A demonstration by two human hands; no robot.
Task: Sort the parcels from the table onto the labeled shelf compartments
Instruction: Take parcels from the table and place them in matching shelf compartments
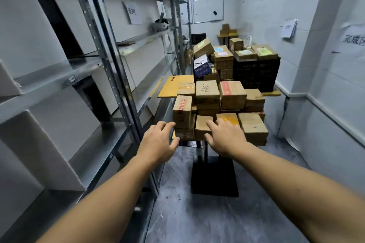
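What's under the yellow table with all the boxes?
A thin black post on a flat black base. The right hand hides where the post meets the table.

Brown cardboard parcels point(207, 92) stacked tightly on yellow table point(169, 87), grey metal shelf point(110, 73) just left, paper label point(134, 13) inside compartment

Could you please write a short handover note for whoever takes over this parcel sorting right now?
Left hand: open, empty, beside the red-taped box.
Right hand: open, empty, fingers over the small front box.
The parcels are piled on the yellow table; more behind it.
Done: no parcels visible in the near shelf compartments.
Left: pick a parcel, then sort the whole pile.
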